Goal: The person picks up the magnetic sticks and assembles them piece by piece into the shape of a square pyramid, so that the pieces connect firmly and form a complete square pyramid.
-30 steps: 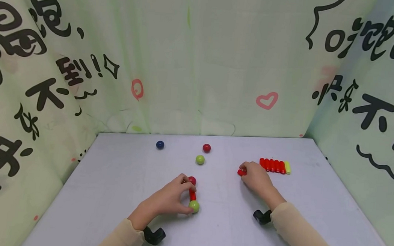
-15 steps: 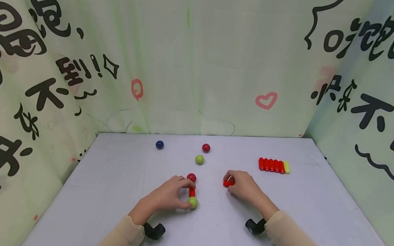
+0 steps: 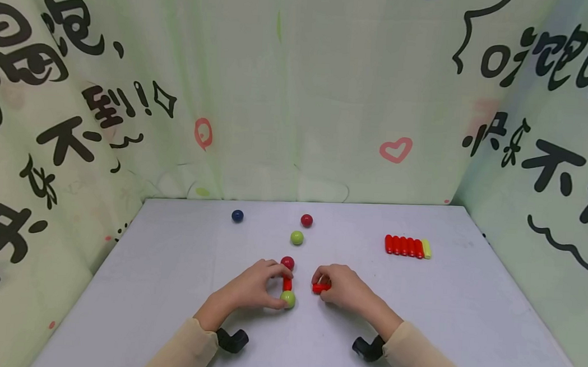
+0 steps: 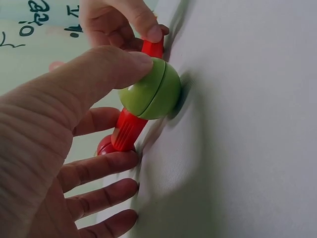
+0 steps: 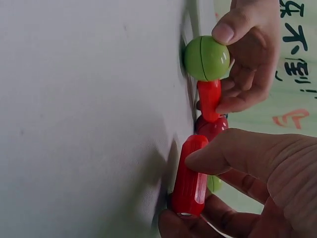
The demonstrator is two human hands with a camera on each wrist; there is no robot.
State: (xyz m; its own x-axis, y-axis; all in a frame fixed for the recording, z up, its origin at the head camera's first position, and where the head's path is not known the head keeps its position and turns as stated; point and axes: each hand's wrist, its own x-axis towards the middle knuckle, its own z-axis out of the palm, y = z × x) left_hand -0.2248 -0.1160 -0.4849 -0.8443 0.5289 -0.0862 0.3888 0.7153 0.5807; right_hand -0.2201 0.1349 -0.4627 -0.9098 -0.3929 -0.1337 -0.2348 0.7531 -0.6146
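Pinched in your right hand [image 3: 343,287]: one loose red rod [image 3: 321,288], low over the grey table [image 3: 167,265], just right of the ball-and-rod piece
Your left hand [image 3: 252,287] grips that piece: thumb on green ball [image 3: 288,299], joined red rod [image 3: 287,284], red ball [image 3: 287,263] at far end. Row of red rods [image 3: 404,246] well apart at right

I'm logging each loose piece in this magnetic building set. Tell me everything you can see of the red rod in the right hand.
The red rod is a short, glossy cylinder that looks like plastic, with rounded shoulders and a flat end face showing a small pale centre. The right hand pinches it between thumb and fingers, low over the grey table; whether it touches the table cannot be told. It lies roughly level, just right of the ball-and-rod piece under the left hand, apart from it.
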